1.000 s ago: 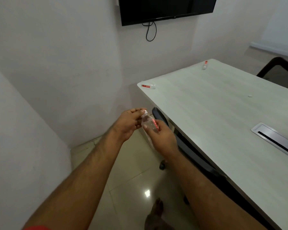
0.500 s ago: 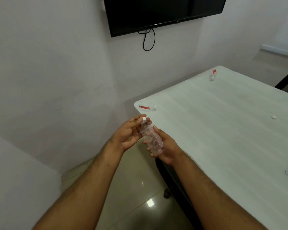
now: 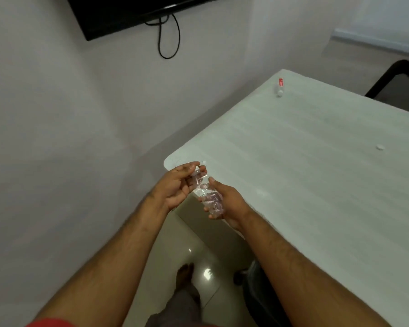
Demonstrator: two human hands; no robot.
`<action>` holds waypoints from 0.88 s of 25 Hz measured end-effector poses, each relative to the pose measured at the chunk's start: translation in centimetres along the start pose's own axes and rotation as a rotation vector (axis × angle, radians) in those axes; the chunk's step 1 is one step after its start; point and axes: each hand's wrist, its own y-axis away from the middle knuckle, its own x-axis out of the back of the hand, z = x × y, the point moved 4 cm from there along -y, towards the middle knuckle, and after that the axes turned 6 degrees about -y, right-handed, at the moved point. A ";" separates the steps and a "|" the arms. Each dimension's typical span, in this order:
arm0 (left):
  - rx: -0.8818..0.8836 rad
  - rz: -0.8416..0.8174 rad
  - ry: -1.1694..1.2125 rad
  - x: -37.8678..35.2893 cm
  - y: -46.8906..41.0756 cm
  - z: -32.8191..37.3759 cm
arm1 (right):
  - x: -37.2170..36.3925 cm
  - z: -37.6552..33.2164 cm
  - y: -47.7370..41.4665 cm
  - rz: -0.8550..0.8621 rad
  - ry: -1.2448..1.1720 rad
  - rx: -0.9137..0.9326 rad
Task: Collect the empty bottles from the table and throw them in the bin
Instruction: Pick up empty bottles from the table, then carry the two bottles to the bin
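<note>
I hold a small clear plastic bottle (image 3: 207,193) in front of me, just off the near left corner of the pale table (image 3: 305,173). My right hand (image 3: 227,202) wraps its lower body. My left hand (image 3: 178,185) pinches its neck and top with thumb and fingers. A second small bottle (image 3: 279,86) with a red label lies on its side at the table's far corner. Another bottle lying at the near corner is mostly hidden behind my left hand. No bin is in view.
A loose white cap (image 3: 379,147) lies on the table to the right. A black chair (image 3: 397,83) stands beyond the far edge. A wall-mounted screen (image 3: 128,13) with a hanging cable is above. Glossy tiled floor (image 3: 198,260) lies below, beside the white wall.
The view has swung so my hands now sit in front of the table's near corner, covering the bottle lying there. Both hands keep hold of the clear bottle.
</note>
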 end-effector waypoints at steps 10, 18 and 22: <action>-0.361 -0.077 -2.074 5.0 -18.3 0.9 | -0.7 0.0 -10.7 0.627 -0.095 -0.134; -0.268 -0.197 -1.787 0.6 -16.8 0.2 | 2.1 0.0 -8.0 0.823 -0.350 -0.144; -0.068 -0.257 -1.286 -6.4 -12.4 -1.1 | 6.3 -0.9 -0.3 0.997 -0.453 -0.013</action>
